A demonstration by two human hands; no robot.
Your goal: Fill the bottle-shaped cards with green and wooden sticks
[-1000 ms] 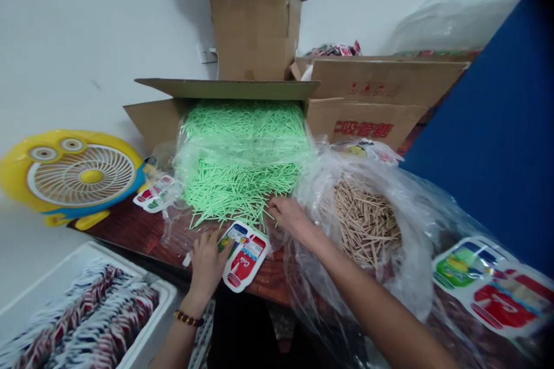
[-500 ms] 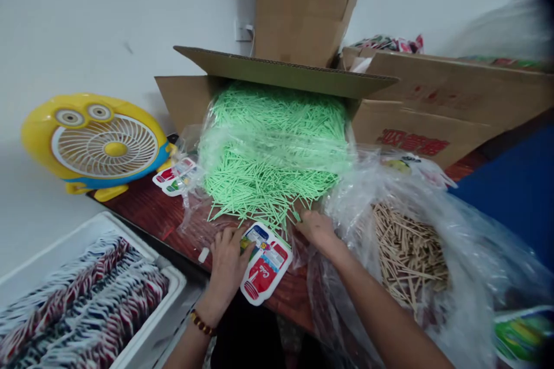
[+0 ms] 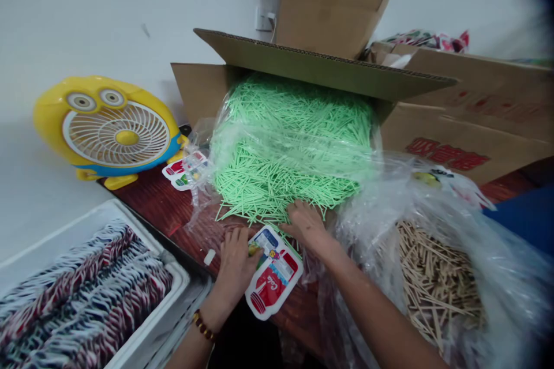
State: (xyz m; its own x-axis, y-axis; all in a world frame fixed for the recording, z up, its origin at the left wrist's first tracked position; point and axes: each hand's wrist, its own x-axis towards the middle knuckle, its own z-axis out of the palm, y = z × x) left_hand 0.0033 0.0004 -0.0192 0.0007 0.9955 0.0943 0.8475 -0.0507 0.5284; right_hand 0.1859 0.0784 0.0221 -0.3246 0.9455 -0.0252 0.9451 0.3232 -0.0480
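Note:
My left hand (image 3: 236, 262), with a beaded bracelet at the wrist, grips the left edge of a cola-printed packet (image 3: 274, 277) at the table's front edge. The packet is white-rimmed, with red and blue print. My right hand (image 3: 305, 225) is at the lower edge of a heap of thin green sticks (image 3: 277, 179), just above the packet. Its fingers are bent among the sticks; what they hold, if anything, cannot be made out. The green sticks spill from a clear plastic bag in an open cardboard box (image 3: 311, 63).
A yellow fan (image 3: 125, 135) stands at the left, near another printed packet (image 3: 184, 172). A white foam box (image 3: 179, 277) at lower left holds many packets. Brown sticks (image 3: 437, 282) lie in clear plastic at the right. More cardboard boxes (image 3: 467, 127) stand behind.
My right hand has moved left over the lower edge of the green sticks, closer to the packet. My left hand remains on the packet. The camera view has shifted slightly.

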